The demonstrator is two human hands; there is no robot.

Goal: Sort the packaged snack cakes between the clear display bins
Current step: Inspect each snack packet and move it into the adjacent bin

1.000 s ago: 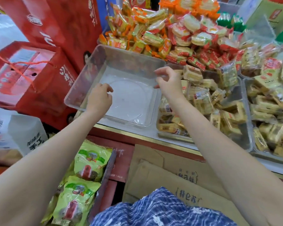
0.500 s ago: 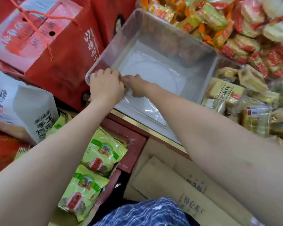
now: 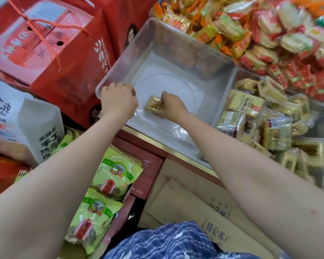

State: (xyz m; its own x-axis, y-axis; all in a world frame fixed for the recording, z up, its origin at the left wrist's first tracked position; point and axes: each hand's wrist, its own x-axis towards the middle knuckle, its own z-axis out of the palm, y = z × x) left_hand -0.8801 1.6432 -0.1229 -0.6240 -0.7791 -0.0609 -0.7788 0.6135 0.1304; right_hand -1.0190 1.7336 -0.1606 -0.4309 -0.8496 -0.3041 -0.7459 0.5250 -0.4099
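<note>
A clear plastic bin (image 3: pixel 183 53) stands on the counter edge. My left hand (image 3: pixel 118 99) grips its near left rim. My right hand (image 3: pixel 171 106) reaches inside the bin and holds a gold-wrapped snack cake (image 3: pixel 153 104) on the bin floor. To the right, a second clear bin (image 3: pixel 234 85) is heaped with yellow-wrapped snack cakes (image 3: pixel 254 116).
Red-and-orange wrapped cakes (image 3: pixel 260 38) pile up behind the bins. Red gift boxes (image 3: pixel 51 47) stand to the left beside a white bag (image 3: pixel 24 124). Green snack packets (image 3: pixel 110 186) and flattened cardboard (image 3: pixel 195 204) lie below the counter edge.
My right hand has moved deeper into the bin and now holds a gold-wrapped cake on its floor. My left hand stays on the rim. The view has shifted slightly.
</note>
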